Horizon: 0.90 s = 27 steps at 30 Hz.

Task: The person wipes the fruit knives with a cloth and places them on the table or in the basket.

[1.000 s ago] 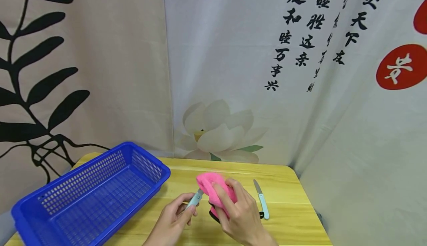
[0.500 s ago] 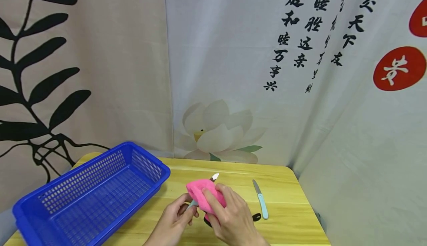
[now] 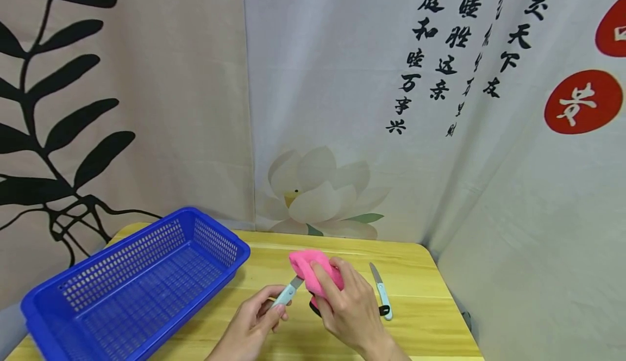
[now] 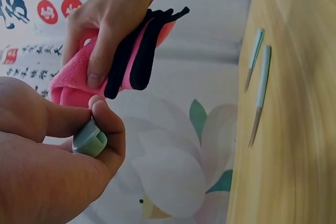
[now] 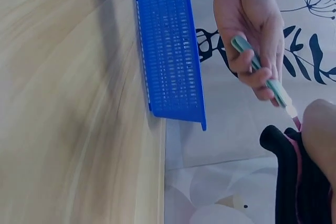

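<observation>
In the head view my left hand (image 3: 254, 317) grips the light blue-green handle of a small knife (image 3: 286, 294), which points up and to the right. My right hand (image 3: 349, 306) holds a folded pink cloth (image 3: 313, 268) with black edging, wrapped around the blade. A short stretch of bare blade shows between handle and cloth; the tip is hidden inside. From the left wrist, the handle end (image 4: 90, 140) pokes out of my curled fingers. The right wrist view shows the handle (image 5: 260, 69) lying across the left fingers, with the cloth's black edge (image 5: 286, 177) close by.
A blue plastic basket (image 3: 134, 290) stands at the left of the wooden table (image 3: 415, 274). Two more knives lie on the tabletop in the left wrist view, a nearer knife (image 4: 262, 82) and a farther knife (image 4: 255, 56). A printed curtain (image 3: 332, 105) hangs behind.
The right hand slid the cloth down toward the handle, baring the blade tip, then back up the blade. The tip is now covered and the blade's base shows. The left hand stayed nearly still.
</observation>
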Motion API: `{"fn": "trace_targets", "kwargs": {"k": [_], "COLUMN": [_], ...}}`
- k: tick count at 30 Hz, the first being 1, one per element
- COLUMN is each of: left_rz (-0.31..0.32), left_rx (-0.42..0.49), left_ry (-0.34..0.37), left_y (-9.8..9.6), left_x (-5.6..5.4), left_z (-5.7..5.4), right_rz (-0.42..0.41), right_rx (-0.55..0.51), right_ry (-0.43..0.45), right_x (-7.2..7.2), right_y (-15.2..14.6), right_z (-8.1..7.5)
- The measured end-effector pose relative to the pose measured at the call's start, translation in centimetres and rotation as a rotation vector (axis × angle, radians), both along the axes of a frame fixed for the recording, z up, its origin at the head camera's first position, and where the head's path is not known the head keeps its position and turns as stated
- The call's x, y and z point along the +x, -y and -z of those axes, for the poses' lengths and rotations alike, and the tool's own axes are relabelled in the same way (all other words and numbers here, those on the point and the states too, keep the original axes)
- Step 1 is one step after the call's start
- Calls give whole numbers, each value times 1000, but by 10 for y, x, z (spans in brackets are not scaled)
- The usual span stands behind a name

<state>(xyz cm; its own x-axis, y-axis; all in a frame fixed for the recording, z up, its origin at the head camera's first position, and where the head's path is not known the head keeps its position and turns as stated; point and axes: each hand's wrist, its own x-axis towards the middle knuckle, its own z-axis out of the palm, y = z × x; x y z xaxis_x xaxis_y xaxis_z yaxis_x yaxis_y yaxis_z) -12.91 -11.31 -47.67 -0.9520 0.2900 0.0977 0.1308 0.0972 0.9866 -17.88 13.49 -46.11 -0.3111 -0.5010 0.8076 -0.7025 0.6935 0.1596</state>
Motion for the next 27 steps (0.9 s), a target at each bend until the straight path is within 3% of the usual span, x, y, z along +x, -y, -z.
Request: {"fn": "trace_targets", "kwargs": {"k": [9,12,15,21,27], "left_rz": [66,48,-13,-225,-360], "left_rx": [27,11,-23,-161,-276], "left_ry": [15,11,-25,-199,-492], "left_y": [9,12,14,13,11], "left_x": [1,1,2,4,1], "left_z": [3,3,2,-1,4], "right_rz": [23,46,60,64,34], "right_rx": [-65,-91,-126,-177,-223], "right_ry": [7,29,47,85,103], "right_x": [-9,-12,-13,-10,-2], "right_y": [-15,-23,-31,-39,-39], "right_z": [-6,-8,-10,-7,-3]}}
